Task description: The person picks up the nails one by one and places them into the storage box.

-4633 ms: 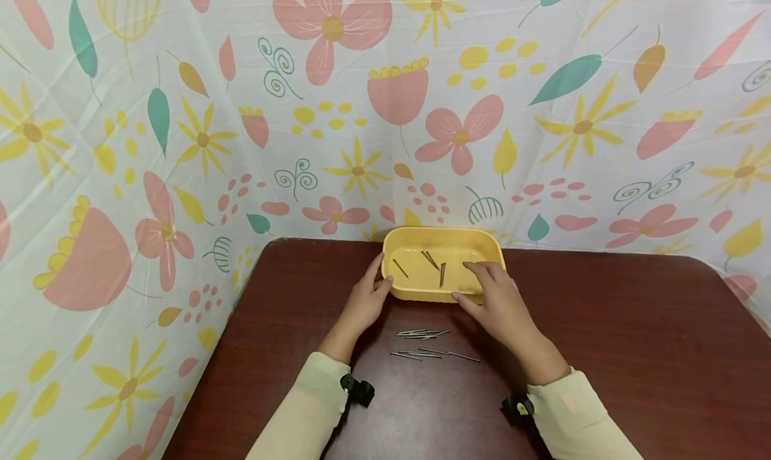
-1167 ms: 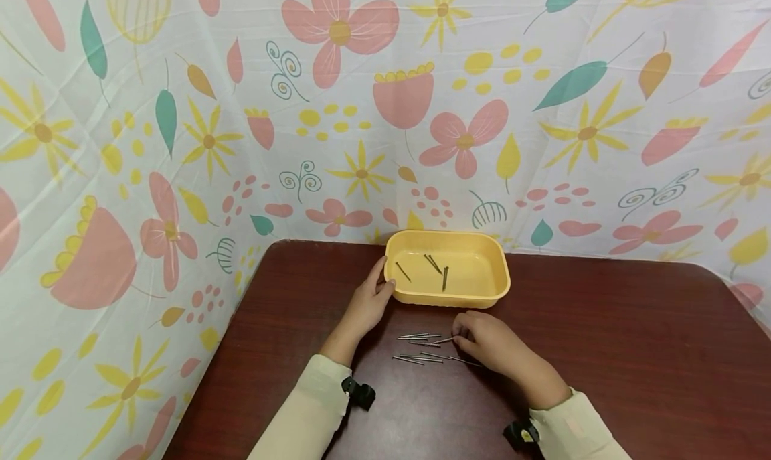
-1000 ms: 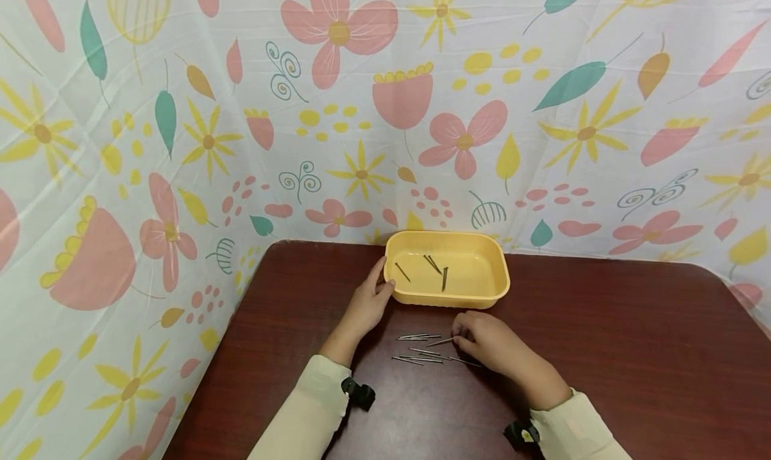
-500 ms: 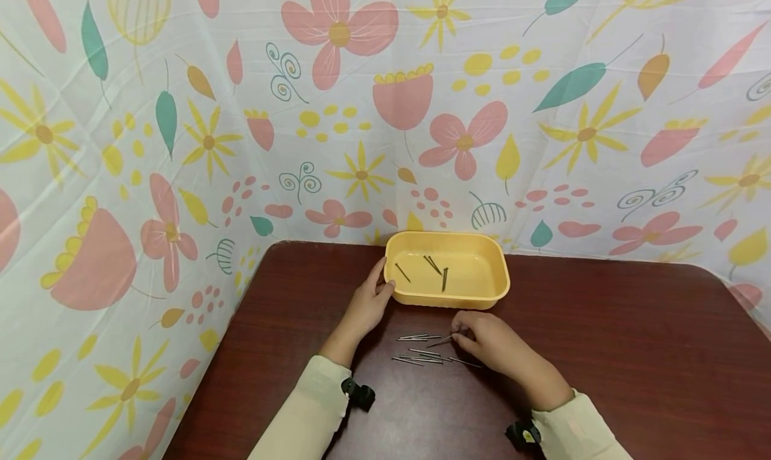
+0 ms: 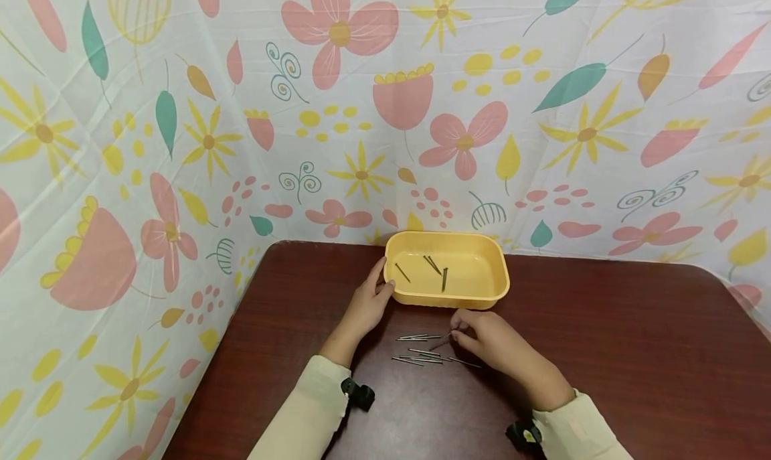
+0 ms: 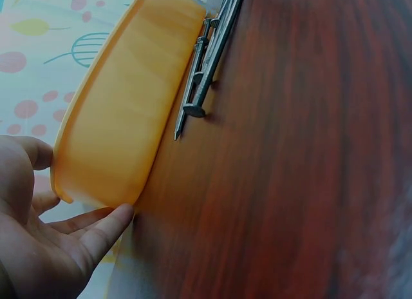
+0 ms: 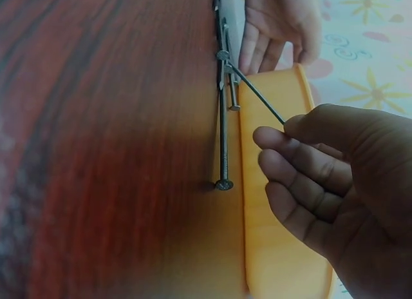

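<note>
My left hand grips the left end of a yellow plastic tray, thumb at the front corner and fingers along the side. Several nails lie inside. In front of the tray my right hand pinches one nail between thumb and forefinger. That nail slants in the right wrist view, its lower end close to the loose nails. More steel nails lie in two loose groups on the table, left of my right hand. In the left wrist view, fingertips touch the tray's bottom edge.
The dark red-brown table spreads out to both sides. Right behind the tray hangs a white flowered cloth, which also covers the left side.
My right hand has left the tray's right side for the nails and pinches one. Another nail beside it has dropped to the nearer group. The pinched nail has tilted slightly; my left hand stays put.
</note>
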A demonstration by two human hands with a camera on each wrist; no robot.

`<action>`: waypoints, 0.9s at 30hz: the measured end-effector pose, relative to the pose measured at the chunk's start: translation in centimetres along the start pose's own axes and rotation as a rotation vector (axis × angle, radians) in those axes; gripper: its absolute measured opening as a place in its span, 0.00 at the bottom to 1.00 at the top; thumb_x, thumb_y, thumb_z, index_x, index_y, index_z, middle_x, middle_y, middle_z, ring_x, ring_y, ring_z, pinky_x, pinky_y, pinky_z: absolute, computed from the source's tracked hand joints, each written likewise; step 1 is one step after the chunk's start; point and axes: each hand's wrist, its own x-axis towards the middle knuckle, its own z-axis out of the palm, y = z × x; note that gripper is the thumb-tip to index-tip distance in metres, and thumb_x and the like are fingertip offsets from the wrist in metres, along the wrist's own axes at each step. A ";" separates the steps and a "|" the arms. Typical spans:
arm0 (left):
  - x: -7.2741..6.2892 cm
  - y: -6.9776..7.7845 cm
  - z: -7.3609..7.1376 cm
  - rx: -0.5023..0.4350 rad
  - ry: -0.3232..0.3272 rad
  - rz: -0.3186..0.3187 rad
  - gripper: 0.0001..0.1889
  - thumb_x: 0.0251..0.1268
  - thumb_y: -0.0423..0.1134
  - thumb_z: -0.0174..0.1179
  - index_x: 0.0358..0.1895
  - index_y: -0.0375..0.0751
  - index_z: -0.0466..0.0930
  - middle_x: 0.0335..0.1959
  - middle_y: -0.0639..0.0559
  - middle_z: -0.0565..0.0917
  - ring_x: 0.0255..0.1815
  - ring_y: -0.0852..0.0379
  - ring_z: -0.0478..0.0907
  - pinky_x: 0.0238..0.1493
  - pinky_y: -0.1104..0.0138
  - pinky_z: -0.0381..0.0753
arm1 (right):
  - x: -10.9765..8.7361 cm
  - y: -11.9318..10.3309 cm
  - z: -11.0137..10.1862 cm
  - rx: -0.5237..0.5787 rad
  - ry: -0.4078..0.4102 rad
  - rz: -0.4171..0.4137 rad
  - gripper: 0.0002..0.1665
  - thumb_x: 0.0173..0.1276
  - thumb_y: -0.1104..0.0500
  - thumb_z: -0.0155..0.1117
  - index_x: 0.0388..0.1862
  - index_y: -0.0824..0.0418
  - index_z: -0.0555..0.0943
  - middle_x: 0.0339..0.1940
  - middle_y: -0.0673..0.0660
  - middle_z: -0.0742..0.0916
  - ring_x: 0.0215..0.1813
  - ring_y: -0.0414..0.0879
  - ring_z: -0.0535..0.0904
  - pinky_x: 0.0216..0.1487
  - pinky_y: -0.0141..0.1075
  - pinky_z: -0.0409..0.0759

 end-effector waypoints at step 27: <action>0.0 0.1 0.0 -0.012 -0.006 0.000 0.32 0.80 0.51 0.49 0.82 0.65 0.50 0.69 0.41 0.76 0.66 0.50 0.79 0.66 0.49 0.76 | 0.3 -0.2 0.2 0.021 0.256 -0.057 0.10 0.60 0.68 0.72 0.39 0.57 0.85 0.34 0.43 0.89 0.38 0.36 0.85 0.40 0.36 0.85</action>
